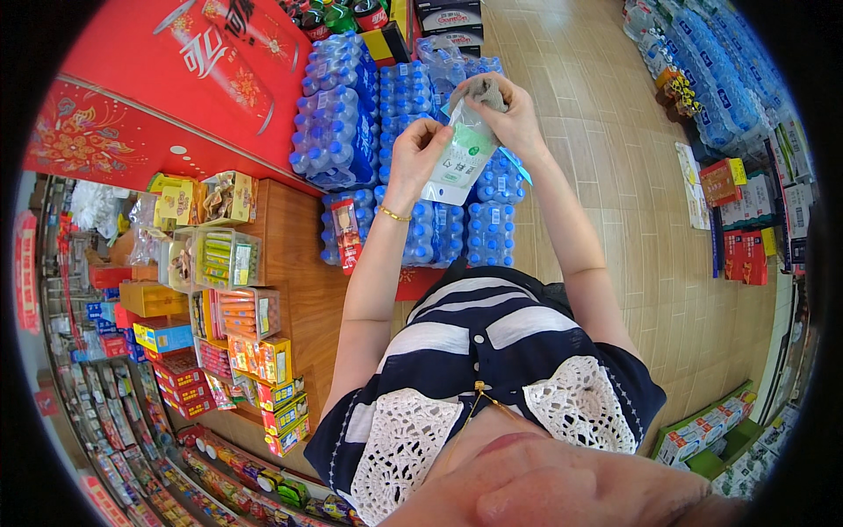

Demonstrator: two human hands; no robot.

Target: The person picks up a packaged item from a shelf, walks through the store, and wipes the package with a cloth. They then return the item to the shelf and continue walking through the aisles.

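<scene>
Over stacked shrink-wrapped bottles, both hands hold up a clear-and-green plastic packet [463, 153] that bears writing. My left hand [416, 150], with a gold bracelet at its wrist, pinches the packet's left edge between thumb and fingers. On the other side, my right hand [519, 110] grips the packet's upper right part, together with a bunched grey-brown cloth [487, 93]. Part of a flat light-blue thing [517, 165] shows behind the packet; the rest of it is hidden. Directly beneath are packs of blue-capped bottles [490, 230].
A red-and-white packet [346, 230] lies on the bottle packs. Left stands a wooden counter [303, 263] with plastic tubs [227, 257] and snack boxes [260, 359]. A red printed display [197, 85] rises beyond. Tiled floor [593, 165] runs to the right, towards more bottle packs [711, 79].
</scene>
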